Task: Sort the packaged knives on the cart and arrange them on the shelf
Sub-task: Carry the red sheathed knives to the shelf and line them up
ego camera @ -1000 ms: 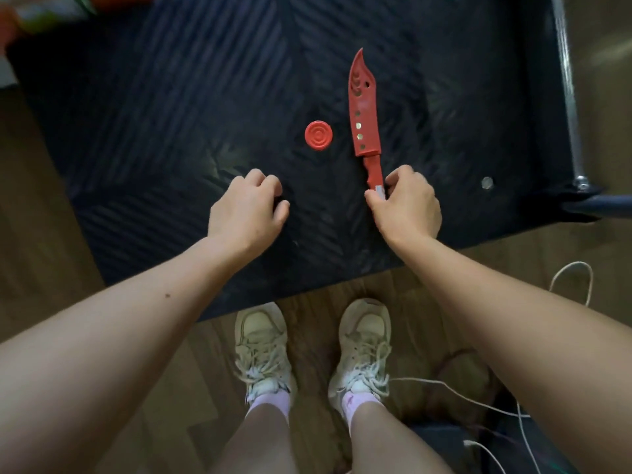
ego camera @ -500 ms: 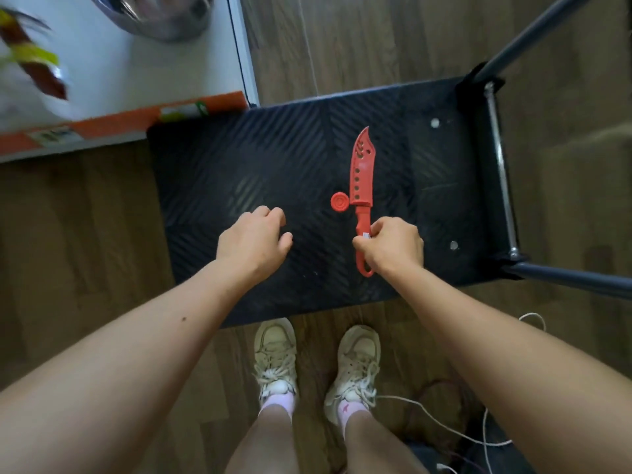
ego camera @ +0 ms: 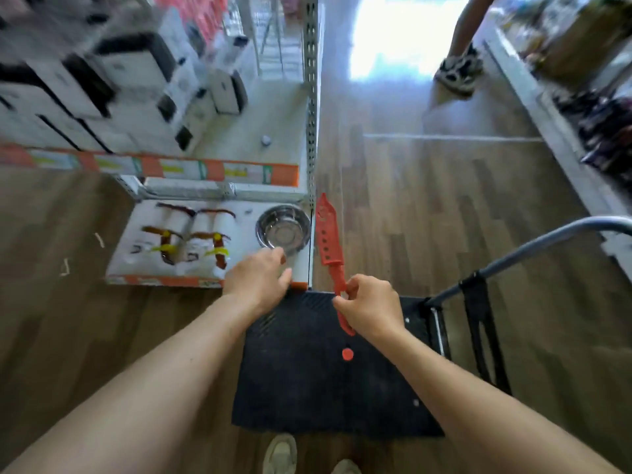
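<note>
Red knife [ego camera: 329, 241] is pinched in my right hand [ego camera: 372, 311] above the cart [ego camera: 301, 388], left hand [ego camera: 258, 278] relaxed and empty; placing it on the shelf [ego camera: 143, 279] beyond the cart remains

A shiny steel bowl [ego camera: 283, 230] sits at the right-hand end of the lowest shelf [ego camera: 244, 234]. Blurred white boxes [ego camera: 136, 63] with black markings crowd the board above it. A small red disc [ego camera: 347, 354] lies near the middle of the black cart deck [ego camera: 290, 371]. On the wood-plank floor [ego camera: 444, 200], another person's foot [ego camera: 460, 71] in a dark sandal stands far off at top right, near shelving with dark packets [ego camera: 605, 131].
</note>
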`<state>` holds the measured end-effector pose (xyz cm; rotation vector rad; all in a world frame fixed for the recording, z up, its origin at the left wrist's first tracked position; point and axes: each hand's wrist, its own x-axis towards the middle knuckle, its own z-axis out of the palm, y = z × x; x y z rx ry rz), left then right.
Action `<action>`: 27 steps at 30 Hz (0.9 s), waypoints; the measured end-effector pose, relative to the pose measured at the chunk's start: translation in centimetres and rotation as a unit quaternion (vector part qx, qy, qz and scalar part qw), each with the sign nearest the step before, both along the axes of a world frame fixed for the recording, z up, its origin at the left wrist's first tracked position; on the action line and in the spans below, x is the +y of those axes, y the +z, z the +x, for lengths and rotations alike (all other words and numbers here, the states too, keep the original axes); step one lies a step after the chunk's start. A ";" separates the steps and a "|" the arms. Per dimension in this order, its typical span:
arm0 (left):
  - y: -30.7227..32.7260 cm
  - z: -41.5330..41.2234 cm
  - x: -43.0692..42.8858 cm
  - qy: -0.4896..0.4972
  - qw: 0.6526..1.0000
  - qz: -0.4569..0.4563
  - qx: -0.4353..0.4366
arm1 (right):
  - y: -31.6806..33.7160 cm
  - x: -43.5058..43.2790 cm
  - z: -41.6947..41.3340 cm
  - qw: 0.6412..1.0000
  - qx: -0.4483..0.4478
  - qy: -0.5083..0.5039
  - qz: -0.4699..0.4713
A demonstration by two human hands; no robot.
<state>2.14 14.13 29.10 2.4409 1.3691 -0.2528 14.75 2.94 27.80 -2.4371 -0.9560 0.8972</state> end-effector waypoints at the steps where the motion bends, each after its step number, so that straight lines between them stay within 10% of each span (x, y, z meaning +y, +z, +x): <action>1: 2.0 -0.3 0.3 0.007 1.000 0.008 -0.006 | 2.2 0.5 0.0 1.000 0.000 0.005 0.013; 13: 20.2 -3.8 1.1 0.059 0.993 0.091 -0.050 | 19.6 3.8 -2.1 0.991 -0.019 0.063 0.117; 27: 26.2 -6.3 14.0 0.033 0.986 0.153 -0.055 | 25.5 17.1 -4.6 0.985 -0.070 0.070 0.144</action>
